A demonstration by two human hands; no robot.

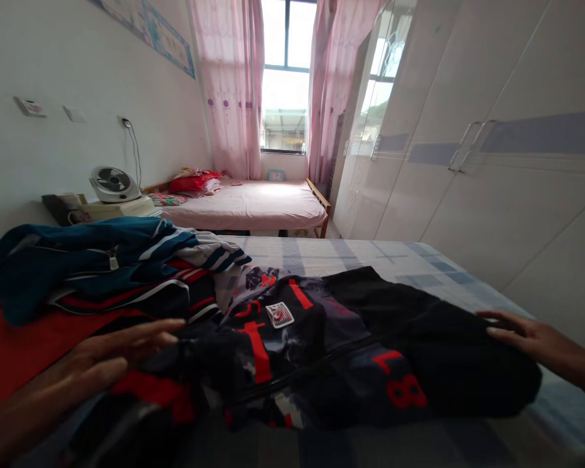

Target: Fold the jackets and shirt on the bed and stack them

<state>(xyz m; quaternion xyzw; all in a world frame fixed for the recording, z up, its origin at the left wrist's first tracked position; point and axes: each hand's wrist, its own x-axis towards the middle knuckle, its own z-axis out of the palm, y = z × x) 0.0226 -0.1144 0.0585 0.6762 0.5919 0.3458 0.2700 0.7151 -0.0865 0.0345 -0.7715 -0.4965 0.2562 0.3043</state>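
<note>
A dark zip-up jacket (316,364) with red letters and figures and a white-and-red patch lies spread on the checked bed sheet (472,442). Its plain black part stretches toward the right. My left hand (107,357) is open, fingers stretched out over the jacket's left side; whether it touches the cloth I cannot tell. At the far right end, my right hand (521,335) has its fingers extended and a little apart by the black cloth's edge, with nothing visible in them. Folds and shadow hide part of the jacket's near left side.
Piled at the left are a teal jacket (88,260), a dark garment with red and white stripes (146,299) and a red cloth (19,351). Beyond stand a small fan (113,184) and a second bed (253,205). White wardrobes (419,195) line the right side.
</note>
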